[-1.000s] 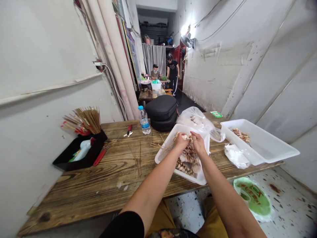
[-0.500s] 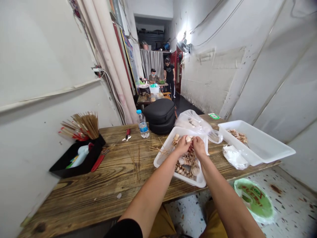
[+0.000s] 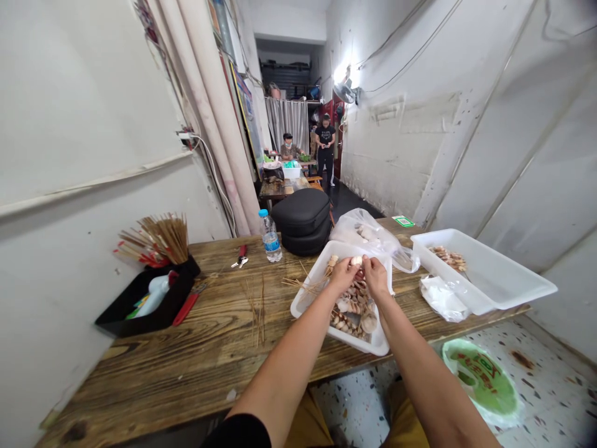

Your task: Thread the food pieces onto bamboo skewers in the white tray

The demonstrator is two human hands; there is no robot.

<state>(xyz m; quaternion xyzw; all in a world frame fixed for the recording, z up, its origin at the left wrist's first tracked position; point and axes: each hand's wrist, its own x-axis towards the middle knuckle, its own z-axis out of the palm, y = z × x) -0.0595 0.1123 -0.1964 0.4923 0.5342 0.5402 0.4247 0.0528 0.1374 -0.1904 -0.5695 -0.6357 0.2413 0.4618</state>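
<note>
Over the far end of a white plastic tray, my left hand and my right hand are close together. Fingers of both are closed around a small whitish garlic bulb. Below my wrists lie garlic cloves, a larger round bulb and loose skins. Several thin bamboo skewers stick out over the tray's left rim. Part of the tray's contents is hidden by my hands.
Left are loose skewers, keys, a water bottle and a black box. A black case and plastic bag stand behind. Right are another tray and a floor bin. Two people are farther back.
My hands stay above the tray, still on the garlic bulb, with a slight shift of the fingers. In the background, the standing person has turned and brought both hands together in front.
</note>
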